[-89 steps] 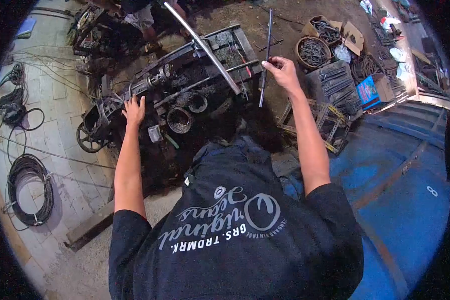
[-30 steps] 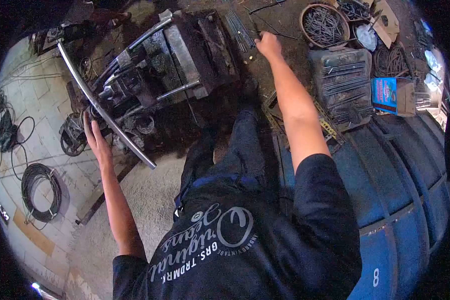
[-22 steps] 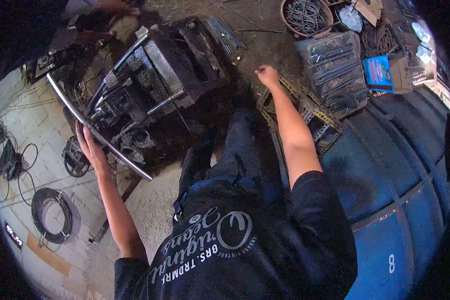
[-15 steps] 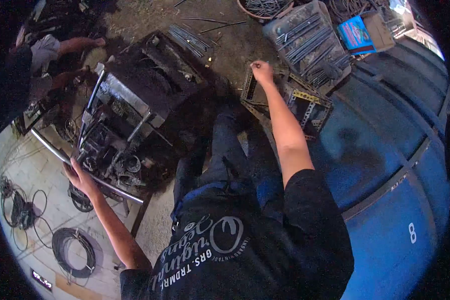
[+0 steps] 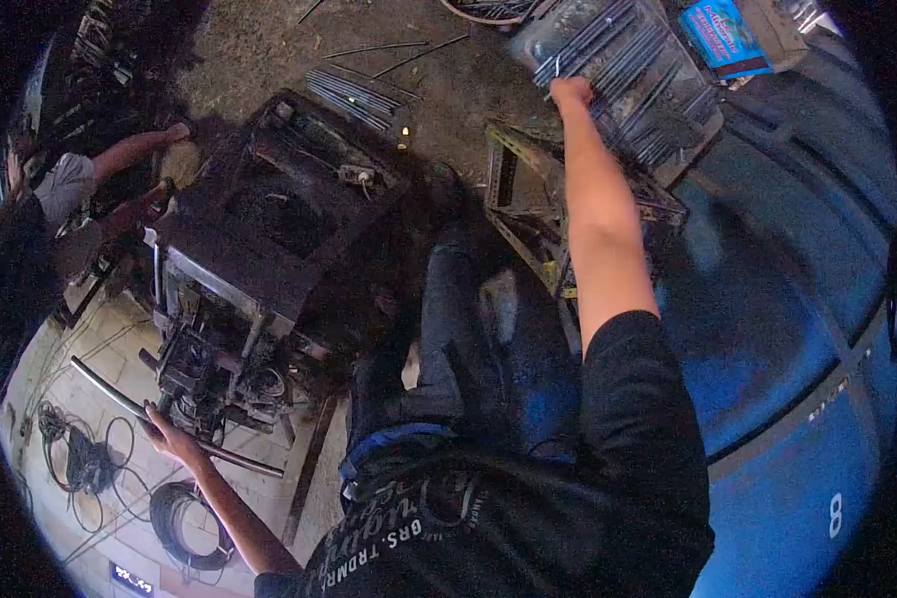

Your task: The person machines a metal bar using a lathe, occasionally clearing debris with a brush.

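A long silvery bar (image 5: 247, 462) beside the dark metal machine (image 5: 269, 249) is touched by the left hand (image 5: 173, 445), and thin metal rods (image 5: 590, 42), aligned seemingly for easy picking, by the right hand (image 5: 572, 93), both grips unclear

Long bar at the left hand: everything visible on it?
The long bar is slim, smooth-looking and apparently metal, greyish with a dull sheen. It slants across the near end of the dark machine, both ends showing. The left hand covers its middle; grip and any attachment can't be made out.
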`<state>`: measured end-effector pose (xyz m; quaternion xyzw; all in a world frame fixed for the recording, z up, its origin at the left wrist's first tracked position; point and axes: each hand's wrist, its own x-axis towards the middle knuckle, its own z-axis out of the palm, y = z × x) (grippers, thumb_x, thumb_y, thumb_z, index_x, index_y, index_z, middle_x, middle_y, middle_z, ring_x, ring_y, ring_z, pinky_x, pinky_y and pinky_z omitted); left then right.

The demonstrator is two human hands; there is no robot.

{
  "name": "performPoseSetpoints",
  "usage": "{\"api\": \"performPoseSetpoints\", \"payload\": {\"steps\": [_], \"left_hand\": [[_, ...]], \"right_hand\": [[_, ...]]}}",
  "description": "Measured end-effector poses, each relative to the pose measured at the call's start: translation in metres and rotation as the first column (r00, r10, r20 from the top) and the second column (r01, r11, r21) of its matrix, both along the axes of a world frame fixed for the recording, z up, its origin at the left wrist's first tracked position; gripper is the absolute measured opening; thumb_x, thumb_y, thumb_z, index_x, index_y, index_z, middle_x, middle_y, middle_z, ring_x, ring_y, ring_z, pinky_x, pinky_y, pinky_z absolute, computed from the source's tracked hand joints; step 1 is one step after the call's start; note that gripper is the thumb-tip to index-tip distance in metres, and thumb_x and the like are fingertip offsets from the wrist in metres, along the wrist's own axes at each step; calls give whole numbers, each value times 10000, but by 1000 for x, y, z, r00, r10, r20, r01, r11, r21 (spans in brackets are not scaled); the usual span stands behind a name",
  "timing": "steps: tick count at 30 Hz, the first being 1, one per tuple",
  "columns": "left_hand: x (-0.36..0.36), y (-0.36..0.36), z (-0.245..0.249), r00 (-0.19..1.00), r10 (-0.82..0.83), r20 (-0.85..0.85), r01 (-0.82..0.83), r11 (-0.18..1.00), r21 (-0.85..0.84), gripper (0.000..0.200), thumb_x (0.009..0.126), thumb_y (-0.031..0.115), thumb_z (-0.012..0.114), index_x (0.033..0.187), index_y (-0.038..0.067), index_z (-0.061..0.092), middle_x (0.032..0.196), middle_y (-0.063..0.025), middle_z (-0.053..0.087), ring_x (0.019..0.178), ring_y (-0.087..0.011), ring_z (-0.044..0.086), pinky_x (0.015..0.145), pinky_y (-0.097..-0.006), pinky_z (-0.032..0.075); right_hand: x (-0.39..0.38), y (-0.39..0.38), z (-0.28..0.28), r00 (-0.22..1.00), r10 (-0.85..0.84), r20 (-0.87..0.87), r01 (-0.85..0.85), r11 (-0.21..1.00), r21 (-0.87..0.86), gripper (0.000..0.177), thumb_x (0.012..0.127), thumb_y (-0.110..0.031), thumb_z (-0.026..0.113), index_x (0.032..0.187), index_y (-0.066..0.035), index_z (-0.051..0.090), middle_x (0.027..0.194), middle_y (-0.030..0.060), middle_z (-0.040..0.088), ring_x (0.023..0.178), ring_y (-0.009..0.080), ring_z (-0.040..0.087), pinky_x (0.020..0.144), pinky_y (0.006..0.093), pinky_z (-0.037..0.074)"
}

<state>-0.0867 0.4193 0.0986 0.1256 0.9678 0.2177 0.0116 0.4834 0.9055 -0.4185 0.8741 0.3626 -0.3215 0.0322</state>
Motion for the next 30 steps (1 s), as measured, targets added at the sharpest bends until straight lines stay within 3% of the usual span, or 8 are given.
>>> {"api": "performPoseSetpoints", "payload": {"steps": [7,11,13,15,23,25,28,30], "left_hand": [[6,2,0,997,-63,-33,62,998,-28,486,982,306,539,1281,-78,536,1206,-175,608,1115,-227,565,995,-345,413],[-1,-12,-7,1000,7,28,-9,996,89,505,972,345,563,1267,-64,548,1083,-135,632,1029,-192,578,933,-323,441],[9,-1,-2,1000,12,-3,-12,999,31,514,969,352,568,1275,-60,541,1110,-156,634,1031,-224,580,932,-337,435],[8,0,-2,996,-66,-55,58,990,-131,520,969,344,566,1289,-64,526,1147,-181,630,1050,-261,573,949,-361,420],[44,35,10,984,-113,-138,109,993,-36,548,959,299,575,1358,-53,447,1227,-216,601,1105,-287,578,977,-355,414],[47,37,12,979,-126,-158,128,992,4,557,945,277,592,1366,-53,436,1231,-241,596,1123,-312,582,976,-361,420],[44,27,13,983,-126,-131,127,992,2,693,899,284,648,1394,-101,352,1268,-317,542,1180,-389,553,1003,-383,419],[53,23,12,987,-100,-124,98,995,-24,774,869,300,679,1409,-113,309,1321,-325,490,1238,-407,496,1050,-393,380]], "right_hand": [[7,-16,-20,991,-111,-80,124,974,190,362,742,-170,645,1061,-4,604,1099,221,643,1009,387,634,882,447,508],[7,-22,51,443,-609,-658,838,543,61,244,912,-261,508,974,-54,622,811,103,613,653,254,550,620,398,434],[5,-44,76,486,-516,-705,813,562,149,297,966,-334,508,893,-67,614,711,55,551,573,202,477,538,349,384],[4,-74,94,802,-211,-559,534,674,511,327,1005,-332,471,855,-66,589,681,14,514,563,155,454,507,310,359],[-100,-98,372,276,253,-927,676,635,374,349,1011,-321,482,1184,-36,583,703,14,488,572,56,411,498,210,307],[-114,-76,375,338,257,-905,584,697,416,350,1018,-328,464,1091,-27,626,715,2,499,573,51,419,497,215,305],[-160,-67,392,557,502,-661,118,741,661,343,1021,-275,464,942,-7,663,713,-20,557,591,72,472,540,237,385],[-194,-85,401,406,789,-460,-203,569,797,226,954,-192,555,975,6,662,798,73,655,703,145,591,656,298,474]]}}
